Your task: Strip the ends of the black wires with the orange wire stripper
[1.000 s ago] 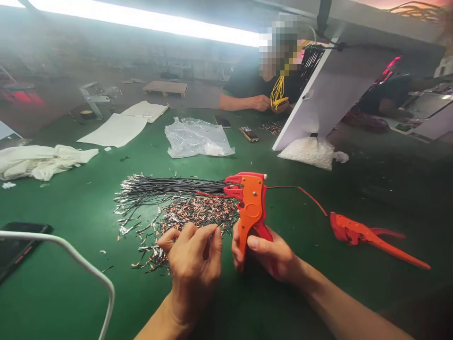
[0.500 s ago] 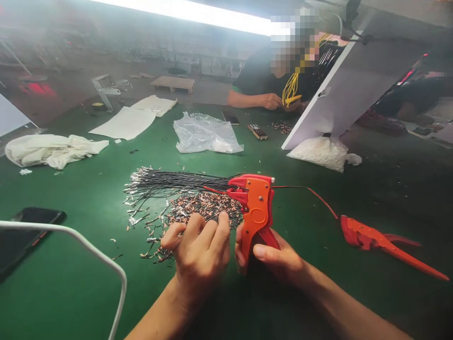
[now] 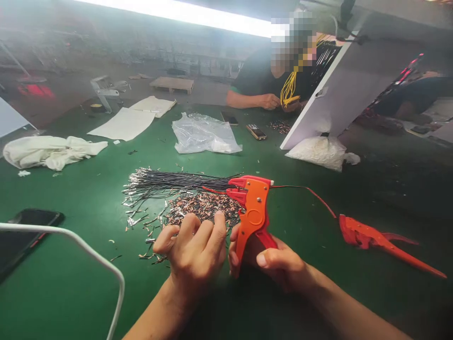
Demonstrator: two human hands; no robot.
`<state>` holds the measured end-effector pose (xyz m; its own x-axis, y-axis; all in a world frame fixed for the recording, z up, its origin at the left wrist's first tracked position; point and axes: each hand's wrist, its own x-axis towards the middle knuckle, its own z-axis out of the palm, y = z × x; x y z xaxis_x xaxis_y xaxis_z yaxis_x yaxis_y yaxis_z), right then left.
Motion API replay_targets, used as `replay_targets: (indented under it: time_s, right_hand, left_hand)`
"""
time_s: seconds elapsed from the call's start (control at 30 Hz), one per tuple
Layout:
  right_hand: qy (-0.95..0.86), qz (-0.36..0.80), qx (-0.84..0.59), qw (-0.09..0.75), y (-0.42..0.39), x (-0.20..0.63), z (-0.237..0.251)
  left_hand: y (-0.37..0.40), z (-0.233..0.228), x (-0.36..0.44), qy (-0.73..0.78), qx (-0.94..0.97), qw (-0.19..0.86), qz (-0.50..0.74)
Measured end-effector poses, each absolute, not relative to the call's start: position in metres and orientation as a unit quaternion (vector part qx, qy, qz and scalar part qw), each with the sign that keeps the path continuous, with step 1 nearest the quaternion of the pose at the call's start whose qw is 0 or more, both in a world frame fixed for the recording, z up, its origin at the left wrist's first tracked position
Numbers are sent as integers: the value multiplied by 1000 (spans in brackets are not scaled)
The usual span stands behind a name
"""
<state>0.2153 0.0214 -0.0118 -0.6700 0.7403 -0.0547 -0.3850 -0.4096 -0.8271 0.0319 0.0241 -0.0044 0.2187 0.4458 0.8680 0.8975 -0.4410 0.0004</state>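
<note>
My right hand is wrapped round the handles of an orange and red wire stripper, held upright with its jaws toward the left. To its left, my left hand is curled closed in front of a heap of wire offcuts. Its fingertips are turned away, so whatever they hold is hidden. Behind the heap lies a bundle of black wires with bare, silvery ends at the left. The wire stripper's head covers the bundle's right end.
A second wire stripper lies at the right. At the left are a phone and a white cable. Farther back are a white cloth, a plastic bag and a tied bag. Opposite, a person handles yellow wires.
My left hand has shifted slightly left. The lower end of the wire stripper has swung a little left with my right fingers, and my right thumb sits slightly lower.
</note>
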Motion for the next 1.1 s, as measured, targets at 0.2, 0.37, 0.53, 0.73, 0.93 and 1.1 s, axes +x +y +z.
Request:
replay_targets:
  time_s: [0.2,0.37,0.53,0.73,0.93,1.1]
  right_hand:
    - [-467,779,-215,358,19,219,-9]
    - [-490,764,-230,351,18,218,-8]
    - [-487,760,-238,358,16,216,-8]
    - [-482,761,-256,352,14,216,-5]
    - [-497,746,-249,366,14,212,-10]
    - [-446,752,-286,393,11,209,-22]
  left_hand:
    - [24,-2,31,-467,-740,274,-400]
    - [20,3,37,-450,-747,280,-402]
    - [16,4,43,-439,-757,259,-408]
    - [14,3,45,-425,-753,252,-435]
    - [11,3,48,-417,-755,231,-451]
    - [12,0,48,-422,-754,224,-451]
